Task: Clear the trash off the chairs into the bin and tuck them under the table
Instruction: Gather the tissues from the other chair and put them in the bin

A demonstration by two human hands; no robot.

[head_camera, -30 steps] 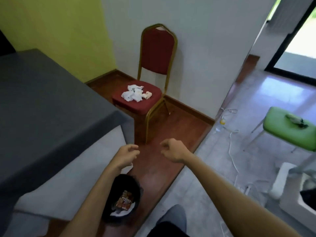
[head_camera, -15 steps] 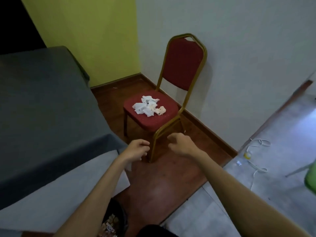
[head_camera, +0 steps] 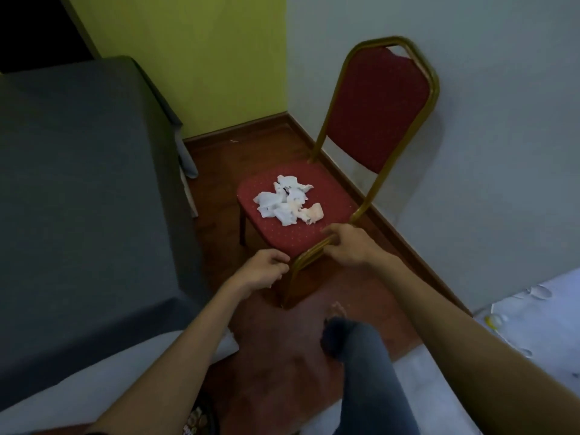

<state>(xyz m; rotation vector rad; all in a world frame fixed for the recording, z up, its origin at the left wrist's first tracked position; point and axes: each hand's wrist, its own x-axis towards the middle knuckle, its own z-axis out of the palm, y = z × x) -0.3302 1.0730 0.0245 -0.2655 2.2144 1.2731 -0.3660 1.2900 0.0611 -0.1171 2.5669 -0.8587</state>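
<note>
A red chair (head_camera: 301, 227) with a gold frame stands near the white wall, its back toward the corner. A heap of crumpled white tissues (head_camera: 287, 202) lies on the seat. My left hand (head_camera: 263, 271) hovers at the seat's near front corner, fingers curled in, holding nothing. My right hand (head_camera: 348, 246) is at the seat's near side, its curled fingers against the gold side rail; whether they grip it is unclear. The black bin (head_camera: 201, 419) with wrappers inside peeks out at the bottom edge, mostly hidden by my left forearm.
The table (head_camera: 78, 199) under a dark grey cloth fills the left side, its corner close to the chair. My leg in jeans (head_camera: 361, 356) steps forward on the wooden floor. A white cable and small items (head_camera: 496, 318) lie on the tiled floor at right.
I have walked closer to the red chair, which now looms large. Both hands have come up to its seat edge. The bin has dropped to the bottom edge and the green stool has left view.
</note>
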